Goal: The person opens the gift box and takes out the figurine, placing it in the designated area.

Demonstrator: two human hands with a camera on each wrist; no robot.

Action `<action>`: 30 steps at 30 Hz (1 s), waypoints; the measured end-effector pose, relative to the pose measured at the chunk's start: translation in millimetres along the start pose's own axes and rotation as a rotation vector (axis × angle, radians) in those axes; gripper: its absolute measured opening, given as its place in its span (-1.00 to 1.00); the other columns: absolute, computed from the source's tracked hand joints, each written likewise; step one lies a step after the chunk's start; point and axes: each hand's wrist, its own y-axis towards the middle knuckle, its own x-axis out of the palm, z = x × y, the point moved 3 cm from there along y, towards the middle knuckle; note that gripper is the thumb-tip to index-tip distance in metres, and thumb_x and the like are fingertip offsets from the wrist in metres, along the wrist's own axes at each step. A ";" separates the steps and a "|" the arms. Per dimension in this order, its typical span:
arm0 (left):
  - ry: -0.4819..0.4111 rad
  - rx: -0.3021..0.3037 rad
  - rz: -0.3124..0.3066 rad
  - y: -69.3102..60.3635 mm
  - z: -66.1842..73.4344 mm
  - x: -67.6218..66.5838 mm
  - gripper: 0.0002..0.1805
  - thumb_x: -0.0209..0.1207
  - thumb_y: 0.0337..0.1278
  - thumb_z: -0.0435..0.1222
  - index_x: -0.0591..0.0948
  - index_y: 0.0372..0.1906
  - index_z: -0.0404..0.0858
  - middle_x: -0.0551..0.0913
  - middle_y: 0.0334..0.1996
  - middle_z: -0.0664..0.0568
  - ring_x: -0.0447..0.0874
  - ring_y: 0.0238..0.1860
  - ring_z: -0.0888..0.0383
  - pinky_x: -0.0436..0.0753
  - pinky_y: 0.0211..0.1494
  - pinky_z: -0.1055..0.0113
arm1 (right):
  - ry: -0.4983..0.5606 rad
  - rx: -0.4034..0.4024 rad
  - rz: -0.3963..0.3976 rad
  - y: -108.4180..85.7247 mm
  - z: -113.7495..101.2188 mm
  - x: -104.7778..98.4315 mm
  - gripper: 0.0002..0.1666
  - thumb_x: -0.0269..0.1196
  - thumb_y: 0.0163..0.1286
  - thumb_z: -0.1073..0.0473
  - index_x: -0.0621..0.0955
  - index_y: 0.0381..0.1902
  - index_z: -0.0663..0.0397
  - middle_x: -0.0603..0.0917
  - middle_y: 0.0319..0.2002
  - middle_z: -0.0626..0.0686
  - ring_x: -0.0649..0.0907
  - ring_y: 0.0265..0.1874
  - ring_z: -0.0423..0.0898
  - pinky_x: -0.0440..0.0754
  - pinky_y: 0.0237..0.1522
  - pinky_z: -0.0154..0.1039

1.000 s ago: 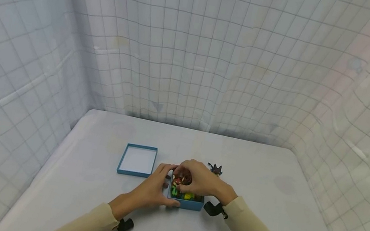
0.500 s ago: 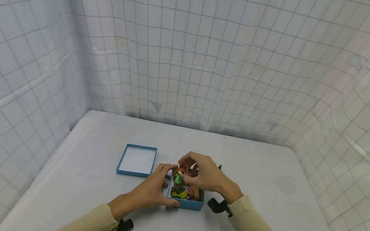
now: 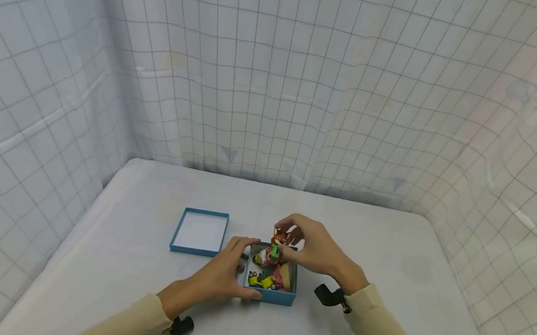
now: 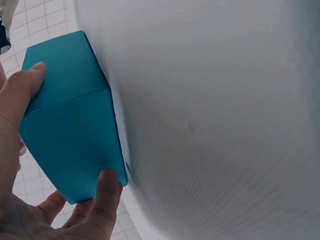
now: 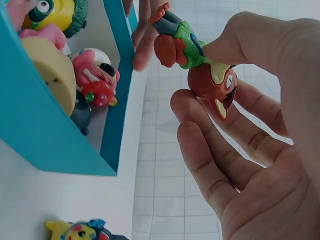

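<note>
The fox figurine (image 5: 189,52) hangs above the far rim of the blue box (image 3: 277,297), pinched in the right grip (image 3: 319,251). The left grip (image 3: 219,273), spread wide, holds the box at its left side. The white counter (image 3: 368,237) extends beyond the box on both sides, its far edge well behind; gridded curtains (image 3: 273,73) rise beyond. A shallow blue-rimmed tray (image 3: 196,252) lies left of the box, which contains pink figures (image 5: 95,75) and yellow ones (image 3: 268,282).

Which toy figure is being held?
The orange fox figure in green, pinched by the right hand; the others lie in the blue box or beside it.
</note>
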 end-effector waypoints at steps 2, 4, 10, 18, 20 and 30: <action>0.001 -0.008 -0.001 -0.5 0.2 -0.2 0.34 0.81 0.10 0.06 0.25 0.85 -0.15 0.37 0.67 -0.24 0.73 0.35 -0.10 0.81 0.40 -0.07 | -0.006 0.003 0.010 -1.9 0.5 -3.9 -0.50 0.53 0.54 0.28 0.70 0.37 0.05 0.83 0.23 0.06 0.85 -0.01 -0.15 0.91 0.04 0.09; -0.001 -0.014 -0.003 -1.2 0.0 0.1 0.34 0.81 0.10 0.06 0.25 0.85 -0.15 0.37 0.68 -0.24 0.73 0.35 -0.09 0.81 0.40 -0.07 | -0.012 0.010 0.019 -4.4 1.6 -7.9 -0.49 0.54 0.53 0.28 0.70 0.38 0.05 0.83 0.23 0.06 0.85 -0.02 -0.15 0.91 0.03 0.11; 0.006 -0.016 -0.004 -0.8 0.2 0.0 0.35 0.80 0.11 0.09 0.23 0.86 -0.12 0.36 0.70 -0.21 0.73 0.35 -0.07 0.82 0.40 -0.07 | -0.031 0.024 0.057 -12.3 8.9 -19.7 -0.43 0.55 0.52 0.31 0.71 0.43 0.06 0.83 0.24 0.10 0.86 -0.07 -0.18 0.91 -0.03 0.06; 0.022 -0.019 -0.009 1.0 -0.4 -0.1 0.36 0.80 0.10 0.11 0.23 0.87 -0.10 0.36 0.70 -0.20 0.73 0.32 -0.03 0.81 0.40 -0.05 | -0.056 0.041 0.082 -22.9 20.2 -32.8 -0.43 0.53 0.52 0.34 0.73 0.44 0.03 0.83 0.25 0.10 0.82 -0.10 -0.20 0.88 -0.10 -0.05; 0.016 -0.021 -0.008 1.0 -0.5 0.2 0.36 0.80 0.10 0.10 0.23 0.87 -0.10 0.35 0.70 -0.21 0.73 0.33 -0.04 0.81 0.41 -0.06 | -0.075 0.043 0.090 -25.9 23.0 -35.4 -0.43 0.55 0.51 0.33 0.73 0.43 0.03 0.83 0.24 0.09 0.81 -0.10 -0.19 0.86 -0.11 -0.07; 0.005 -0.025 -0.006 1.2 -0.6 0.1 0.34 0.81 0.10 0.06 0.24 0.86 -0.10 0.34 0.72 -0.21 0.73 0.34 -0.08 0.80 0.44 -0.09 | -0.138 0.070 0.126 -38.1 36.0 -46.5 -0.43 0.58 0.48 0.32 0.75 0.40 0.02 0.84 0.20 0.06 0.81 -0.10 -0.16 0.86 -0.03 -0.03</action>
